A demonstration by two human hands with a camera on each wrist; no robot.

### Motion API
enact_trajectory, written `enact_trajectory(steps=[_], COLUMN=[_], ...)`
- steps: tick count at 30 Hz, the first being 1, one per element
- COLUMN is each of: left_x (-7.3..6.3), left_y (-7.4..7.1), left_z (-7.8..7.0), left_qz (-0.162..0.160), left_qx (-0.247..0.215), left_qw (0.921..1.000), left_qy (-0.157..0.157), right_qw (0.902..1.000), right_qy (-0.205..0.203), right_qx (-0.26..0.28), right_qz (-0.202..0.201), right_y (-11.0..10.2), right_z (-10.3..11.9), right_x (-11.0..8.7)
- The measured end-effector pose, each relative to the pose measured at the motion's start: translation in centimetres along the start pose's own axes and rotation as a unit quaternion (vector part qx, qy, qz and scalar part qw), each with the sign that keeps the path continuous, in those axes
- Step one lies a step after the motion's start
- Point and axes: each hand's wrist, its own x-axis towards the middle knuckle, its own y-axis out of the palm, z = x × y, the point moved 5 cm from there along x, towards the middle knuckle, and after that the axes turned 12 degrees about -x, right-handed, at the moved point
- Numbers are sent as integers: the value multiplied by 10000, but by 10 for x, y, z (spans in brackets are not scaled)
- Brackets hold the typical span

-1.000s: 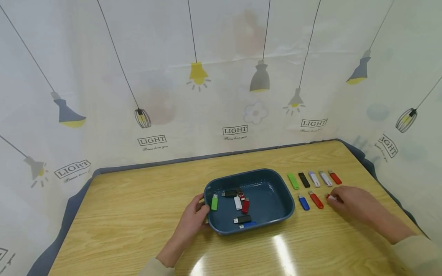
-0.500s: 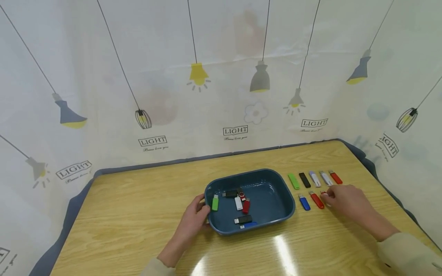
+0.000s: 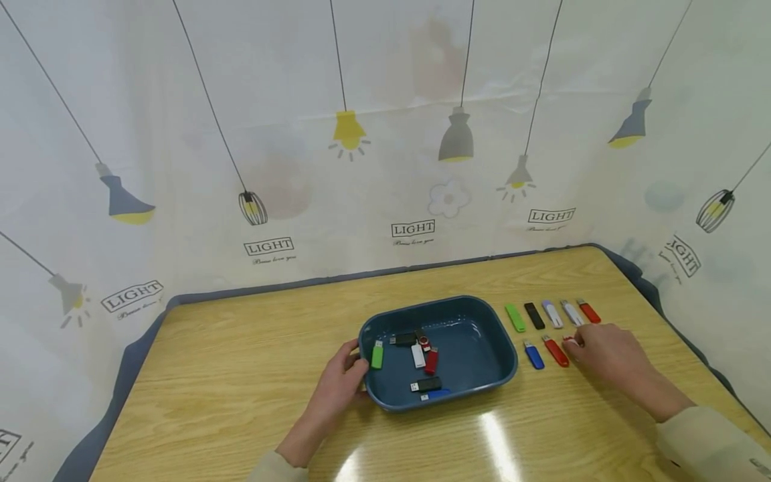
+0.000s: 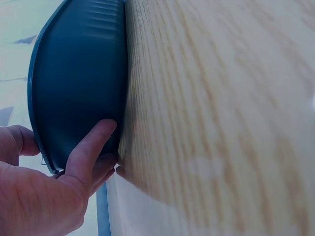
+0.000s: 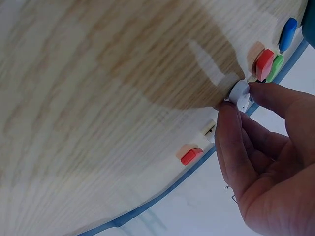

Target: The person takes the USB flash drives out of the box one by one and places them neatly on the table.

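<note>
My left hand (image 3: 338, 378) grips a dark blue plastic tray (image 3: 515, 361) at its left end, thumb at the rim. In the left wrist view its fingers (image 4: 93, 142) lie along the tray's outer wall. Between thumb and fingertips my right hand (image 3: 611, 351) pinches a white USB stick (image 5: 239, 93) low over the table. Beside that stick lie a red USB stick (image 3: 555, 351) and a blue USB stick (image 3: 533, 355). Most of the pinched stick is hidden by the hand in the head view, where some red shows at its far end.
Inside the tray are several USB sticks, among them a green one (image 3: 377, 355) and a white one (image 3: 418, 356). A back row on the wooden table (image 3: 241, 355) holds green (image 3: 515, 317), black (image 3: 534, 315), white and red (image 3: 589, 310) sticks. A patterned curtain (image 3: 361, 187) hangs behind.
My right hand has moved a little left with the white USB stick, bringing it beside the red one. The left hand keeps its grip on the tray.
</note>
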Motion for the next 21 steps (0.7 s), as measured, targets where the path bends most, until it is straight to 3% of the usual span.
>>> enact_trajectory(steps=[21], left_x=[-1], left_y=[1], left_z=[-1], left_qz=[-35], left_qx=[-87], left_qw=[10000], left_qy=[-7], right_qw=[9998], right_qy=[164], right_qx=[123], right_qz=[12], right_y=[-9], right_z=[1], right_x=[-1])
